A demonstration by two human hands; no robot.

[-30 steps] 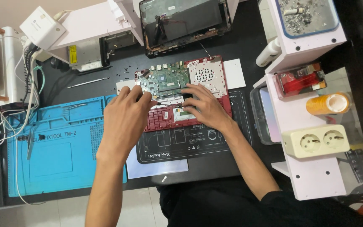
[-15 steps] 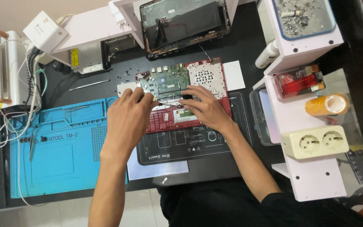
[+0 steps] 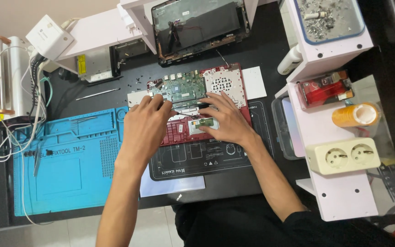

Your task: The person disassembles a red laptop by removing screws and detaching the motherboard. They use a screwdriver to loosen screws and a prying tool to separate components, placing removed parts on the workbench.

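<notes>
Both of your hands are pressed palm-down on the opened red laptop base (image 3: 193, 126), fingers curled onto the parts inside; whether either hand actually pinches something you cannot tell, since the fingertips hide what lies under them. Your left hand (image 3: 145, 126) has its fingers bent at the lower left edge of the green board (image 3: 184, 89), and your right hand (image 3: 225, 120) lies spread just beside it, fingertips touching a dark strip along the board's lower edge.

The board sits at twelve o'clock from both hands, its long axis running nine to three across the base, with a white perforated fan grille (image 3: 222, 82) touching its three o'clock end. Your hands are about equally near it; the left covers the nine o'clock end and the right the middle.

Your left forearm comes up from six o'clock, nearly straight; your right forearm slants in from about five o'clock, wrist flat. The base rests on a black mat (image 3: 193, 162) (a blue mat (image 3: 69, 160) lies at nine o'clock of it). A second opened laptop shell (image 3: 200, 25) lies at twelve o'clock, well apart from your hands, and loose screws (image 3: 138, 81) are scattered near eleven o'clock.
</notes>
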